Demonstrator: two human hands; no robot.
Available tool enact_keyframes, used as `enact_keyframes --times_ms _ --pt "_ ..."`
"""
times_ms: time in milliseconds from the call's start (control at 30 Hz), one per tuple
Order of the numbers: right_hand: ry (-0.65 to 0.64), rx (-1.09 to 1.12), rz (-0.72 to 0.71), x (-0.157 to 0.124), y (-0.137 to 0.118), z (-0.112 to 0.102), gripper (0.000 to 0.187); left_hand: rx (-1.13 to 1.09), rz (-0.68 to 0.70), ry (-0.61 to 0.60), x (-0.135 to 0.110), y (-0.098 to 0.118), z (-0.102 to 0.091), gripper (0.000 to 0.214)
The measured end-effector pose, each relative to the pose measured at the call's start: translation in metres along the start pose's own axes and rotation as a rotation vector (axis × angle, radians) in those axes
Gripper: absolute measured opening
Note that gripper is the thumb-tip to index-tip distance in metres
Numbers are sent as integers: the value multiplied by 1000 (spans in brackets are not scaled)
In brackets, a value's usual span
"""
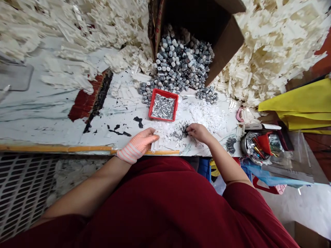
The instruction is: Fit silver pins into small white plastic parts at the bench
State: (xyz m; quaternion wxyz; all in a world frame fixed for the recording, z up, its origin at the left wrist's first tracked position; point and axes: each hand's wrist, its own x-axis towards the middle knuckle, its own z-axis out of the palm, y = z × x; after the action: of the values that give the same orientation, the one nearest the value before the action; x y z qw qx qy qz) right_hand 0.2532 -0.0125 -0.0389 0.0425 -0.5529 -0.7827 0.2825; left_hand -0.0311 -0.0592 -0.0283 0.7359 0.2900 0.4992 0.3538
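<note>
My left hand [139, 144], in an orange-and-white striped glove with bare fingertips, is closed on a white plastic part [156, 142] near the table's front edge. The bare right hand [198, 132] has its fingers pinched together over a small heap of dark and silvery bits [184, 129]; whatever lies between the fingertips is too small to make out. Just beyond both hands sits a red tray [177, 106] filled with thin silver metal pins [162, 106]. Small white pieces [207, 115] lie scattered to the right of it.
An open cardboard box [227, 44] spills grey-and-white cylindrical parts [178, 58] onto the table. Piles of cream plastic parts [271, 44] flank it. At the right stand a metal bowl [244, 146] of mixed items and yellow sheets [305, 103]. Torn red cardboard [84, 100] lies left.
</note>
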Motion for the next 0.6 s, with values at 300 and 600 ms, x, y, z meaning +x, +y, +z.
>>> enact_keyframes --times_ms 300,600 --pt "-158 -221 -138 7 -27 13 17 7 7 -50 3 -8 12 30" --pt "156 620 -7 4 -81 28 19 40 37 -20 15 -18 25 30"
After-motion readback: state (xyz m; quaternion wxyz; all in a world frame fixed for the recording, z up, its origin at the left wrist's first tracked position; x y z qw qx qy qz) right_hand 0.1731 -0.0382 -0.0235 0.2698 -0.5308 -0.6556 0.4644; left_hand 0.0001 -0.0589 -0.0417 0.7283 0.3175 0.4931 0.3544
